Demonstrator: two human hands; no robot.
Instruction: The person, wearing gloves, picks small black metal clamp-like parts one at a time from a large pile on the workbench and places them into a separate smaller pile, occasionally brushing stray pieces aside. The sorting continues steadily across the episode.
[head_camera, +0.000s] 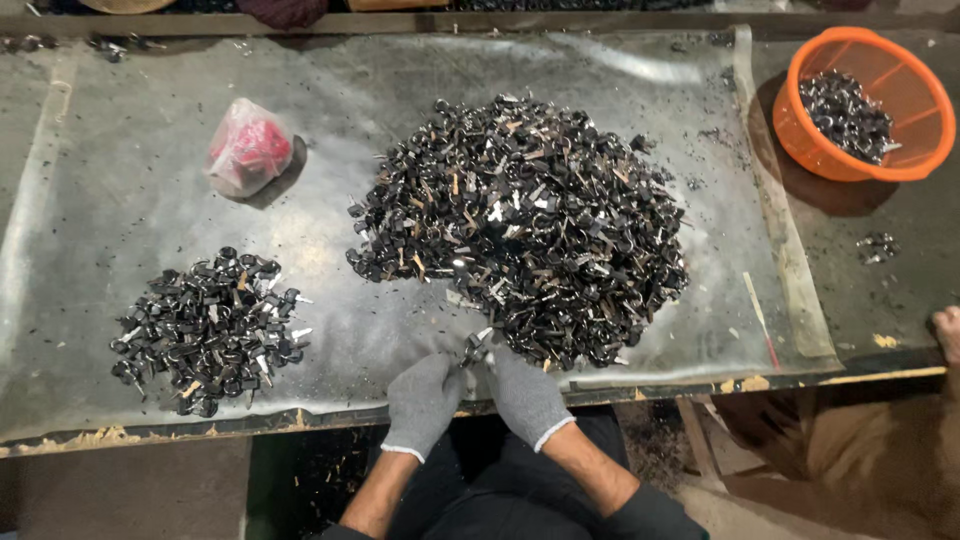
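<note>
Seen from above, the person's two hands meet at the near edge of the table, both in grey knit gloves with white cuffs. The left hand (425, 398) and the right hand (525, 395) have their fingers curled in close together, pinching one small metal piece (477, 348) between them. The piece is dark with a shiny bit, and it sits right at the near tip of the big pile (520, 225).

The big pile fills the middle of the table. It is made of lots of tiny black parts with silver and brown bits mixed in, all jumbled and spiky. To the left and near lies a smaller pile (208, 328) of the same kind of black pieces, spread flatter. Far on the left sits a see-through plastic bag (247, 148) with something red inside, tied into a soft lump. Far on the right stands a round orange plastic tub (862, 103), with more dark pieces inside it. A few loose pieces (877, 247) lie on the bare table near the tub.

The table (880, 310) is dark and dusty. A clear, wrinkly plastic sheet (140, 200) covers most of it, grey with dirt and black crumbs. Pale wood chips show along the near edge. At the right edge, another person's hand (947, 330) rests on the table corner.
</note>
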